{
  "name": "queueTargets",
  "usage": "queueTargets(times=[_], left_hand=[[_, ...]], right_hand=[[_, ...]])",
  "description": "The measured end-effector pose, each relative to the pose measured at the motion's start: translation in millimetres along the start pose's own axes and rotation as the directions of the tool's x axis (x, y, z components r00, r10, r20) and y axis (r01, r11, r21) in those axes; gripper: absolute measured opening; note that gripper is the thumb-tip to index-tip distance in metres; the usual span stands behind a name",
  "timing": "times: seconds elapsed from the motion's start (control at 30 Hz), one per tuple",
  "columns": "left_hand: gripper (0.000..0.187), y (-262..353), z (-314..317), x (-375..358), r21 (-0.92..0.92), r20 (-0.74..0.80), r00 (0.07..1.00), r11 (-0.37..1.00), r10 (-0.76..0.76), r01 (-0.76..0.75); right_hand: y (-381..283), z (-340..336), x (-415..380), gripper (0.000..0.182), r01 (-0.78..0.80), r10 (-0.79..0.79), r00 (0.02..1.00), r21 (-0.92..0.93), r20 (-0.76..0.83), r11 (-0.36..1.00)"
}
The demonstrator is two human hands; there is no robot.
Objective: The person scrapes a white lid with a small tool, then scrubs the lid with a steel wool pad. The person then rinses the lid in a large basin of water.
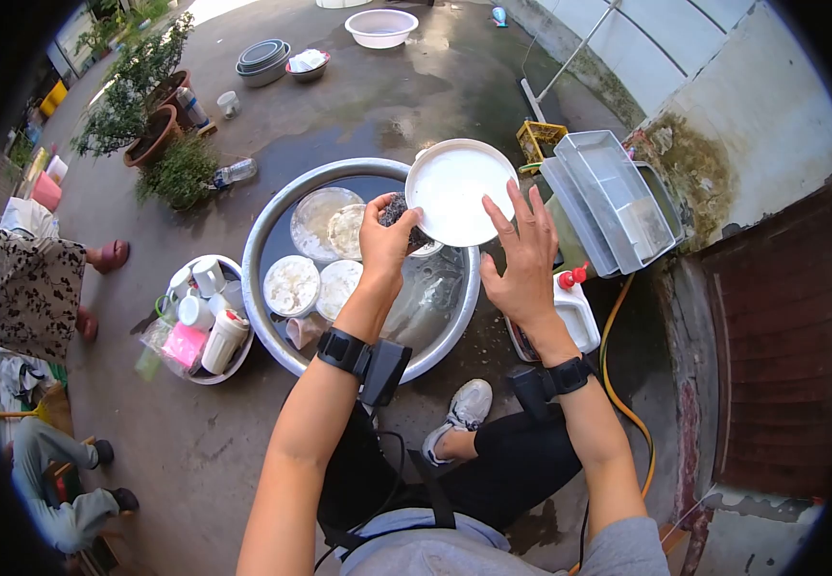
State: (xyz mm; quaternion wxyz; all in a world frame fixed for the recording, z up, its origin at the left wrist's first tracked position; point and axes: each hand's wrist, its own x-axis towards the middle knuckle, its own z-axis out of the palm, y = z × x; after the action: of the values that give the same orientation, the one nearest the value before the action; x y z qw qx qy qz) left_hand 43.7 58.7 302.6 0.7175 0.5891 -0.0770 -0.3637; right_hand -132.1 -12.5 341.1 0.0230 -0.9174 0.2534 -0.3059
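A round white plastic lid [459, 197] is held up over the far right rim of a large metal basin [255, 274]. My left hand [384, 240] is closed at the lid's left edge, its thumb on the rim. A dark, wiry scouring pad [395, 208] is bunched in that hand against the lid. My right hand [524, 259] is open with fingers spread, and its fingertips overlap the lid's right side. Below them in the basin's water lie several round, whitish lids [292, 286] and a small pale cup [303, 332].
Left of the basin stands a tub [217, 379] of cups and bottles. Clear plastic bins [594, 206], a white jug with a red cap [575, 312] and a yellow hose [611, 370] are at right. Potted plants [152, 139] stand far left; two people are at the left edge.
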Motion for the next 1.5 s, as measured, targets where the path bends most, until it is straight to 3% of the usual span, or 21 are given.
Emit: queueTargets(times=[0.1, 0.13, 0.17, 0.2, 0.23, 0.3, 0.43, 0.5, 0.57, 0.6, 0.67, 0.7, 0.8, 0.83, 0.9, 0.93, 1.07, 1.3, 1.4, 1.47, 1.5], left_hand=[[0.048, -2.8, -3.1, 5.7, 0.028, -0.031, 0.996, 0.996, 0.086, -0.085], [0.048, -5.7, -2.7, 6.0, 0.018, -0.02, 0.996, 0.996, 0.084, -0.084], [0.047, -4.2, -0.8, 3.2, 0.008, -0.008, 0.997, 0.997, 0.082, -0.082], [0.047, -2.5, 1.7, 0.7, 0.008, -0.004, 0.997, 0.997, 0.082, -0.082], [0.048, -1.0, 4.2, -2.9, -0.022, 0.044, 0.997, 0.998, 0.057, -0.056], [0.049, -2.2, 6.3, -4.8, -0.052, 0.093, 0.995, 0.998, 0.03, -0.026], [0.056, -5.8, 6.9, -6.6, 0.041, 0.161, 0.987, 0.999, -0.014, 0.008], [0.056, -3.1, 6.3, -4.1, 0.014, 0.086, 0.995, 0.999, -0.043, 0.042], [0.051, -4.4, 3.9, 4.4, -0.036, 0.022, 0.999, 0.999, -0.036, 0.037], [0.049, -8.8, -1.6, 13.5, 0.169, -0.021, 0.978, 0.965, 0.208, -0.201], [0.042, 6.9, -0.4, 0.9, 0.507, 0.044, 0.812, 0.687, 0.582, -0.52], [0.042, 13.3, 1.0, -5.3, 0.508, 0.045, 0.814, 0.688, 0.579, -0.518], [0.042, 23.5, 3.1, -18.7, 0.602, 0.457, 0.514, 0.173, 0.726, -0.779], [0.042, 21.1, 4.7, -19.9, 0.603, 0.456, 0.514, 0.173, 0.726, -0.779], [0.04, 13.8, 7.3, -19.8, 0.622, 0.564, 0.42, -0.031, 0.711, -0.782], [0.039, 10.4, 8.2, -18.2, 0.656, 0.574, 0.424, -0.084, 0.701, -0.75], [0.043, 1.7, 12.8, -17.5, 0.699, 0.578, 0.453, -0.125, 0.679, -0.704], [0.043, -4.6, 6.1, -23.3, 0.613, 0.702, 0.549, 0.007, 0.454, -0.79], [0.039, 7.3, 5.1, -26.4, 0.65, 0.57, 0.566, 0.095, 0.595, -0.754], [0.038, 9.2, 2.4, -22.9, 0.677, 0.469, 0.619, 0.193, 0.63, -0.71], [0.038, 11.2, 0.5, -19.4, 0.692, 0.356, 0.665, 0.294, 0.656, -0.66]], right_hand=[[9.7, 8.9, -1.5, 0.081, -0.114, 0.128, 0.99, 0.187, -0.066, 0.976], [9.1, 13.4, -2.0, 0.079, -0.321, 0.378, 0.926, 0.477, -0.025, 0.818], [9.3, 16.7, -1.9, 0.079, -0.464, 0.581, 0.809, 0.704, 0.09, 0.537], [12.5, 23.9, -1.7, 0.074, -0.493, 0.648, 0.745, 0.787, 0.161, 0.372], [16.7, 22.0, -4.3, 0.074, -0.493, 0.651, 0.742, 0.786, 0.158, 0.372], [15.1, 8.1, -2.0, 0.059, -0.657, 0.46, 0.591, 0.726, 0.662, -0.202], [12.1, 19.5, -8.3, 0.045, -0.619, 0.491, 0.635, 0.773, 0.596, -0.138], [9.2, 20.1, -7.4, 0.037, -0.592, 0.533, 0.645, 0.799, 0.548, -0.105], [8.7, 23.0, -7.4, 0.033, -0.559, 0.586, 0.685, 0.828, 0.434, 0.039], [10.1, 26.0, -8.2, 0.033, -0.559, 0.585, 0.684, 0.828, 0.435, 0.037], [15.5, 32.1, -11.8, 0.031, -0.535, 0.61, 0.716, 0.828, 0.34, 0.166], [16.8, 32.8, -13.4, 0.031, -0.537, 0.612, 0.714, 0.827, 0.341, 0.165], [15.4, 33.4, -13.8, 0.031, -0.565, 0.621, 0.719, 0.784, 0.313, 0.259], [13.3, 31.4, -13.9, 0.03, -0.553, 0.605, 0.739, 0.779, 0.295, 0.295], [8.6, 28.4, -13.0, 0.03, -0.541, 0.588, 0.759, 0.773, 0.279, 0.332], [6.0, 27.8, -12.7, 0.03, -0.528, 0.571, 0.778, 0.765, 0.261, 0.369], [-0.5, 23.7, -13.0, 0.028, -0.451, 0.496, 0.849, 0.739, 0.182, 0.501], [19.3, 34.5, -16.8, 0.026, -0.465, 0.503, 0.85, 0.665, 0.153, 0.584], [23.0, 34.0, -14.5, 0.026, -0.512, 0.553, 0.822, 0.597, 0.132, 0.618], [21.1, 29.7, -12.6, 0.028, -0.572, 0.646, 0.732, 0.709, 0.216, 0.412], [20.6, 30.2, -12.5, 0.028, -0.572, 0.647, 0.732, 0.709, 0.215, 0.412]])
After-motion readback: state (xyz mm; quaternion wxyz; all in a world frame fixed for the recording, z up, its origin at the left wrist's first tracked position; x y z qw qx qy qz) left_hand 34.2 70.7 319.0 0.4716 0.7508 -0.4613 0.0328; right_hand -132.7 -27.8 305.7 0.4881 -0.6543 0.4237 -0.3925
